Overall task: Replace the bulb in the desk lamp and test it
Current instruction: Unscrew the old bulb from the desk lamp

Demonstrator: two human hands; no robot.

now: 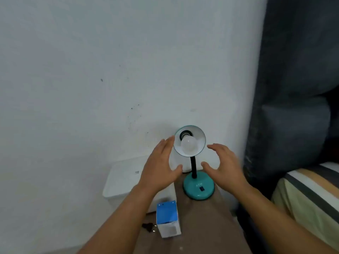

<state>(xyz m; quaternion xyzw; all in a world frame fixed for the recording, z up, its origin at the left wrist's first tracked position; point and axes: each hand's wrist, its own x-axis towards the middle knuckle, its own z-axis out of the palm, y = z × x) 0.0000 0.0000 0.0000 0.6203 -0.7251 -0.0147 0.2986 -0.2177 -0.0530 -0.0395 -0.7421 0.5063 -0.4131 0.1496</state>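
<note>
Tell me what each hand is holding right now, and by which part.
Nothing is held. The left hand and right hand are open on either side of the lamp; the left fingertips sit at the shade's rim, contact unclear.

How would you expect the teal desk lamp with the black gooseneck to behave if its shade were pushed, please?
The teal desk lamp would probably flex at its thin black gooseneck rather than slide. Its wide round base likely resists tipping. The exposed white bulb looks fragile, so push gently.

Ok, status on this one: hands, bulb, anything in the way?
Left hand, right hand open, flanking the lamp shade, holding nothing. Bulb in socket, unlit. Bulb box standing nearby; nothing blocking.
</note>
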